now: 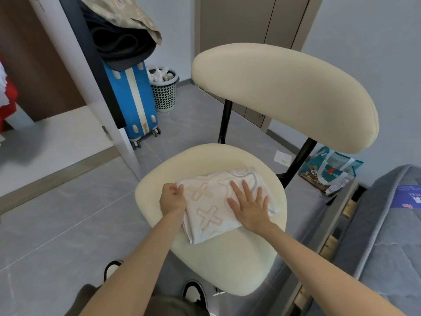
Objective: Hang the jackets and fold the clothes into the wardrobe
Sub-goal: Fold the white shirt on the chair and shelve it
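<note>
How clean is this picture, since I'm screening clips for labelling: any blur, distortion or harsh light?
Head view: soft, even light, no harsh glare, only faint shadows under the left hand and right hand on the folded cloth; head view, focus: both hands and cloth sharp, the red garment at the left edge smeared; head view, geometry: wide-angle bend bows the wardrobe door.
</note>
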Motion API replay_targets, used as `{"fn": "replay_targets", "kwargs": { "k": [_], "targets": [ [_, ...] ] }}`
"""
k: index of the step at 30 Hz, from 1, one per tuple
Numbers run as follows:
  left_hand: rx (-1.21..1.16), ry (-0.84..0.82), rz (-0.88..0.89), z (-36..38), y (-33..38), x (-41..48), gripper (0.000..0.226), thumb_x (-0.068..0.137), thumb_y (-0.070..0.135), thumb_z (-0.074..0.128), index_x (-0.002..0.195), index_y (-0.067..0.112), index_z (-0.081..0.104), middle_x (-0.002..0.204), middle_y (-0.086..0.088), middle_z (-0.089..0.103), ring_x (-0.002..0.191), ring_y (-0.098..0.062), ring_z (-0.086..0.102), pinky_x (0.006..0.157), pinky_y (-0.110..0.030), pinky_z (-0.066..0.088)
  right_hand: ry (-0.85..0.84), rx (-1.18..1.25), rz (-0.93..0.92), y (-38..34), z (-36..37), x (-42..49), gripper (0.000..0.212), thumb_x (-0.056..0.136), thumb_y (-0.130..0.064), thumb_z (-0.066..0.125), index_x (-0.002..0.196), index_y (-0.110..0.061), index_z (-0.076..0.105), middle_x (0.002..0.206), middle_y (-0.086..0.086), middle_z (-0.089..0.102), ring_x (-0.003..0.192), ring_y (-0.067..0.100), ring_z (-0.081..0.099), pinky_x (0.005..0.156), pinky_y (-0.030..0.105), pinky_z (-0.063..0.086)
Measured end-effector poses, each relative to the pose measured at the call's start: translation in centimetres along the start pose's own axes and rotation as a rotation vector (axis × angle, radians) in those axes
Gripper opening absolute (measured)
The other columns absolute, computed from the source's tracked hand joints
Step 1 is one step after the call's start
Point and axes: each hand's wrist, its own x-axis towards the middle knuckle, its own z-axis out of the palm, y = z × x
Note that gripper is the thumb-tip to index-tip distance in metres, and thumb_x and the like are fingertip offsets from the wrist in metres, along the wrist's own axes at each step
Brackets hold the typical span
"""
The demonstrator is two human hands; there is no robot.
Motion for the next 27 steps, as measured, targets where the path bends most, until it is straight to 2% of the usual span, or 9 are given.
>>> {"fn": "replay_targets", "kwargs": {
  "k": [2, 4, 6, 8, 10, 13, 16, 20, 27],
  "targets": [
    [0.134, 0.154, 0.060, 0.2, 0.5, -0.6, 0.014, 0.095, 0.016, 0.056, 0.108, 0.010, 0.052, 0.111, -0.010, 0.056, 0.105, -0.032, 0.052, 0.085, -0.040, 0.040, 0.012, -0.027, 0.060, 0.4, 0.0, 0.1, 0.056, 0.101, -0.056, 0.014, 0.149, -0.046, -0.012, 0.161, -0.012, -0.017, 0.145, 0.040, -0.019, 0.117, 0.056, -0.008],
    [0.271, 0.299, 0.328, 1.1, 1.1, -2.1, 0.022, 0.093, 0.009, 0.055, 0.115, 0.010, 0.054, 0.124, -0.011, 0.051, 0.114, -0.032, 0.047, 0.093, -0.042, 0.037, 0.105, -0.054, 0.013, 0.1, -0.4, 0.2, 0.054, 0.103, -0.048, 0.015, 0.153, -0.039, -0.003, 0.162, -0.008, -0.011, 0.147, 0.036, -0.016, 0.117, 0.053, -0.009],
    [0.397, 0.168, 0.686, 2.9, 1.4, -3.9, 0.036, 0.095, 0.006, 0.048, 0.131, 0.008, 0.050, 0.139, -0.010, 0.046, 0.129, -0.029, 0.040, 0.105, -0.039, 0.031, 0.249, -0.012, -0.131, -0.6, -1.0, 0.8, 0.050, 0.105, -0.038, 0.020, 0.154, -0.035, 0.011, 0.163, -0.006, 0.001, 0.149, 0.028, -0.007, 0.118, 0.047, -0.007],
    [0.651, -0.033, 0.788, 4.8, 1.2, -4.9, 0.047, 0.102, 0.015, 0.033, 0.149, 0.014, 0.028, 0.157, -0.003, 0.025, 0.146, -0.021, 0.017, 0.117, -0.038, 0.012, 0.283, 0.024, -0.244, -1.2, -1.4, 1.7, 0.049, 0.105, -0.033, 0.025, 0.153, -0.035, 0.018, 0.162, -0.007, 0.011, 0.150, 0.021, 0.001, 0.119, 0.042, -0.005],
    [0.883, -0.097, 0.750, 6.0, -0.1, -4.7, 0.051, 0.105, 0.030, 0.020, 0.154, 0.021, 0.010, 0.162, 0.003, 0.006, 0.149, -0.017, -0.002, 0.119, -0.040, -0.003, 0.245, -0.010, -0.262, -1.2, -0.9, 2.4, 0.048, 0.106, -0.035, 0.021, 0.153, -0.039, 0.015, 0.162, -0.010, 0.008, 0.150, 0.017, -0.001, 0.119, 0.042, -0.006],
    [0.962, -0.087, 0.733, 5.7, -2.0, -3.9, 0.053, 0.102, 0.045, 0.020, 0.153, 0.030, 0.017, 0.162, 0.003, 0.007, 0.149, -0.022, 0.000, 0.117, -0.044, -0.009, 0.225, -0.080, -0.207, 0.1, 0.6, 2.8, 0.048, 0.104, -0.043, 0.016, 0.151, -0.046, 0.008, 0.162, -0.012, -0.002, 0.149, 0.014, -0.007, 0.119, 0.043, -0.010],
    [0.908, -0.012, 0.725, 4.4, -2.6, -3.0, 0.052, 0.099, 0.049, 0.032, 0.148, 0.034, 0.032, 0.159, -0.003, 0.021, 0.148, -0.026, 0.014, 0.117, -0.050, -0.001, 0.251, -0.034, -0.131, 1.5, 1.2, 3.4, 0.054, 0.099, -0.057, 0.017, 0.150, -0.050, 0.002, 0.162, -0.012, -0.004, 0.149, 0.016, -0.010, 0.119, 0.042, -0.010],
    [0.713, 0.026, 0.522, 2.8, -3.4, -2.4, 0.054, 0.097, 0.052, 0.034, 0.149, 0.037, 0.028, 0.162, -0.005, 0.004, 0.147, -0.031, 0.006, 0.116, -0.047, 0.015, 0.236, -0.035, 0.034, 2.0, 1.3, 4.0, 0.063, 0.088, -0.073, 0.011, 0.147, -0.055, -0.001, 0.162, -0.009, -0.007, 0.148, 0.033, -0.003, 0.119, 0.045, -0.005],
    [0.301, -0.006, 0.317, 1.9, -3.2, -4.9, 0.059, 0.097, 0.040, 0.048, 0.150, 0.029, 0.027, 0.149, -0.016, 0.023, 0.130, -0.032, 0.026, 0.110, -0.046, 0.026, 0.436, 0.230, 0.180, 3.1, 0.5, 3.7, 0.054, 0.095, -0.060, 0.034, 0.144, -0.040, 0.032, 0.142, 0.006, 0.039, 0.119, 0.028, 0.036, 0.100, 0.040, 0.027]
  ]
}}
